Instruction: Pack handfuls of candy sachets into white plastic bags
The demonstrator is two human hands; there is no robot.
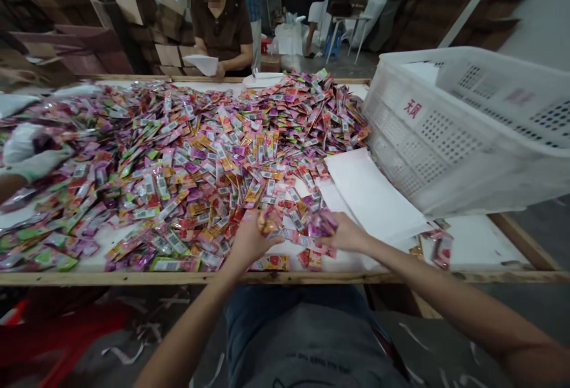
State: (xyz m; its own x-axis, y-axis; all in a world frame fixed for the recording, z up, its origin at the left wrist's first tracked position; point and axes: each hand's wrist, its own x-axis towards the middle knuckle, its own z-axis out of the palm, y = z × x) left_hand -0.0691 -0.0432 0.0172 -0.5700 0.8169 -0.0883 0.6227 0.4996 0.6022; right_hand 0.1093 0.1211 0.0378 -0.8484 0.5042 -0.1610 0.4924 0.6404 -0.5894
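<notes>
Near the front edge of the table, my left hand is closed round some orange and pink packets. To its right my right hand grips a few purple packets. A large heap of small, shiny packets in pink, purple, orange and green spreads across the white tabletop, beyond and left of both hands. Blank white sheets lie just beyond my right hand. A few loose packets rest between and below the hands.
A white perforated crate stands tilted at the right. Wooden strips edge the table. A gloved hand of another person reaches in at the left. Across the table, a person holds a white object. Cardboard boxes are stacked behind.
</notes>
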